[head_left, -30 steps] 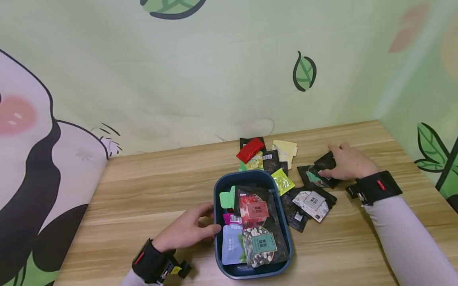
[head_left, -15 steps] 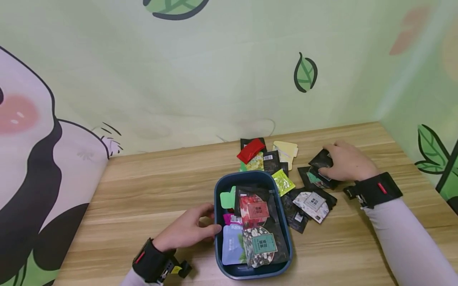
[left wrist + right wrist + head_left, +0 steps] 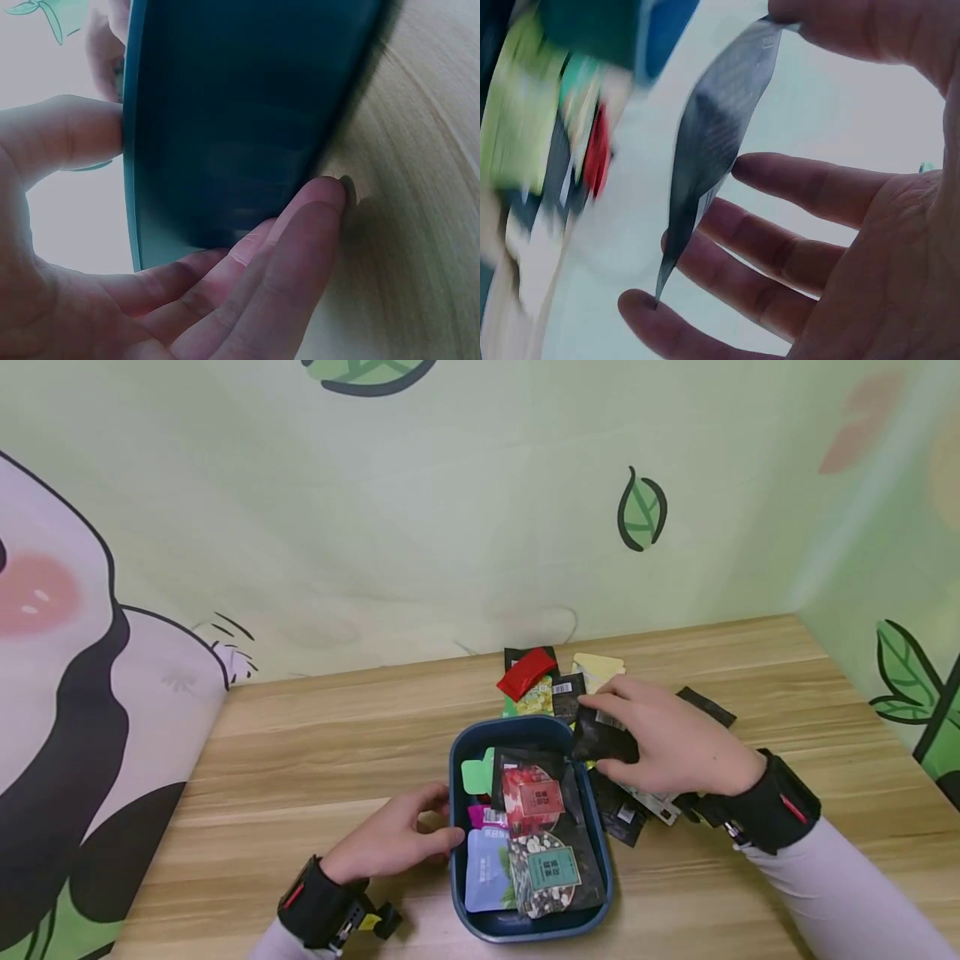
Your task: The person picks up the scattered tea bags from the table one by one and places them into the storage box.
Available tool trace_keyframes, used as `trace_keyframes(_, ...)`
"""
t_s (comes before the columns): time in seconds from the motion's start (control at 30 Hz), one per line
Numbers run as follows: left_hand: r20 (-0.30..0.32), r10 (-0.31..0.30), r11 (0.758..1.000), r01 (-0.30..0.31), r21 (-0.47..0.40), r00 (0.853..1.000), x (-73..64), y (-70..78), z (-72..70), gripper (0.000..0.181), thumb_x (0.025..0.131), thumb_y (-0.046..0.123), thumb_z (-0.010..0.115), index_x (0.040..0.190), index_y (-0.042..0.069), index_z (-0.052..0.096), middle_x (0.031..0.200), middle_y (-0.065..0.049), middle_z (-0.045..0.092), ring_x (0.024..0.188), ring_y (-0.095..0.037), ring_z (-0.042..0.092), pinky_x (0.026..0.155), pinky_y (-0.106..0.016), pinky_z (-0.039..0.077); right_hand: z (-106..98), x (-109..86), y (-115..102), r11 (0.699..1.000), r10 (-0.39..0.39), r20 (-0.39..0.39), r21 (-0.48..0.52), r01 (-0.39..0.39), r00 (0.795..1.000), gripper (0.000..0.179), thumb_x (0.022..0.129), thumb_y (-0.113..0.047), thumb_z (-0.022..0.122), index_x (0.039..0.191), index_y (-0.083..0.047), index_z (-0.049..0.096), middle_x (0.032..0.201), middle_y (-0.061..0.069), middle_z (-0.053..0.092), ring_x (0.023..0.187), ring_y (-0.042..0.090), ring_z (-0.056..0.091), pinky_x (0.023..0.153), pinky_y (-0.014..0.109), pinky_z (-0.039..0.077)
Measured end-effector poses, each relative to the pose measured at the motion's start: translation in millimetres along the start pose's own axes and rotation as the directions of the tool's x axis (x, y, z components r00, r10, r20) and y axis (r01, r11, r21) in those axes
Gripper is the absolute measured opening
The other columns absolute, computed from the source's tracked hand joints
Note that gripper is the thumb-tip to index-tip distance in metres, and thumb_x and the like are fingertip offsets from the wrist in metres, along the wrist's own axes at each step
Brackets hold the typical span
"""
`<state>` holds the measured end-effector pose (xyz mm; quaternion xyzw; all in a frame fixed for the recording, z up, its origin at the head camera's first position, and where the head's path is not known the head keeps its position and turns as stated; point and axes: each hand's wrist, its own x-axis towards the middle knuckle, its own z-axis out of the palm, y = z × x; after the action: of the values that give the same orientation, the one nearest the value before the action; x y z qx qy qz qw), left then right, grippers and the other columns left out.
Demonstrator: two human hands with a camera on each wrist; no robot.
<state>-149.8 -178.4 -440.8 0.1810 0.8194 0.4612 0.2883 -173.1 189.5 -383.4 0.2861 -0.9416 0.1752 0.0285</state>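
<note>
A dark blue plastic bin (image 3: 459, 893) holds several packets, including a black sachet with a red label (image 3: 542, 800), one with a teal label (image 3: 553, 868) and a pale blue packet (image 3: 486, 872). My left hand (image 3: 390, 839) rests against its left side, thumb at the rim; in the left wrist view, straight fingers (image 3: 300, 255) touch the outer wall. With thumb and fingertips, my right hand (image 3: 675, 735) pinches a black sachet (image 3: 603, 739) by its edges, just right of the bin's back corner. The sachet (image 3: 720, 120) is edge-on in the right wrist view.
Behind the bin lie a red packet (image 3: 527, 673), a black packet (image 3: 567, 696) and a cream packet (image 3: 597, 669). Another black packet (image 3: 707, 706) lies beyond my right hand. More black sachets (image 3: 618, 810) are partly hidden under it. A printed wall (image 3: 450, 527) borders the wooden table (image 3: 322, 743).
My right hand has lifted the black sachet off the right-hand pile and carried it left towards the bin. My left hand and the bin have stayed in place.
</note>
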Motion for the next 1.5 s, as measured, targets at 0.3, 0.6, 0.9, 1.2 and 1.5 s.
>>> trace_keyframes(0.3, 0.002, -0.007, 1.0, 0.007, -0.002, 1.0, -0.3, 1.4, -0.3, 0.054, 0.093, 0.033, 0.066, 0.137, 0.005, 0.053, 0.125, -0.012, 0.059, 0.102, -0.024, 0.059, 0.077, -0.034, 0.057, 13, -7.6, -56, 0.978, -0.2, 0.058, 0.08, 0.195, 0.978, 0.073, 0.079, -0.048, 0.073, 0.143, -0.017, 0.056, 0.132, -0.006, 0.049, 0.114, 0.007, 0.047, 0.095, 0.031, 0.048)
trace_keyframes(0.6, -0.007, 0.007, 0.999, -0.007, 0.034, 1.0, 0.5, 0.6, 0.1, 0.05, 0.093, 0.033, 0.065, 0.134, 0.006, 0.056, 0.123, -0.01, 0.061, 0.103, -0.023, 0.059, 0.076, -0.032, 0.057, 39, -12.6, -91, 0.92, -0.369, 0.084, 0.174, 0.352, 0.925, 0.07, 0.085, -0.05, 0.067, 0.148, -0.023, 0.05, 0.142, -0.006, 0.046, 0.125, 0.011, 0.045, 0.104, 0.038, 0.044)
trace_keyframes(0.9, -0.004, 0.029, 0.998, -0.029, 0.051, 1.0, 1.2, -1.6, -0.9, 0.051, 0.093, 0.034, 0.064, 0.134, 0.006, 0.055, 0.118, -0.01, 0.062, 0.096, -0.022, 0.063, 0.074, -0.031, 0.057, 47, -17.0, -105, 0.91, -0.398, 0.144, 0.191, 0.369, 0.906, 0.084, 0.085, -0.067, 0.057, 0.157, -0.027, 0.035, 0.156, -0.003, 0.035, 0.139, 0.018, 0.035, 0.112, 0.05, 0.035)
trace_keyframes(1.2, -0.013, 0.028, 0.997, -0.027, 0.067, 1.0, 2.5, -3.3, -1.3, 0.05, 0.092, 0.037, 0.065, 0.134, 0.011, 0.056, 0.12, -0.007, 0.062, 0.102, -0.022, 0.06, 0.074, -0.032, 0.057, 44, -17.5, -101, 0.925, -0.367, 0.164, 0.17, 0.34, 0.916, 0.11, 0.073, -0.086, 0.048, 0.162, -0.034, 0.008, 0.167, -0.007, 0.003, 0.153, 0.024, 0.003, 0.117, 0.062, 0.013)
trace_keyframes(1.5, -0.008, 0.013, 0.999, -0.013, 0.044, 1.0, 2.5, -2.6, -0.2, 0.05, 0.092, 0.036, 0.065, 0.133, 0.008, 0.057, 0.122, -0.008, 0.061, 0.106, -0.025, 0.058, 0.076, -0.031, 0.057, 35, -7.4, -68, 0.975, -0.212, 0.099, 0.09, 0.203, 0.972, 0.111, 0.072, -0.081, 0.059, 0.162, -0.031, 0.019, 0.168, -0.004, 0.009, 0.153, 0.026, 0.008, 0.116, 0.061, 0.017)
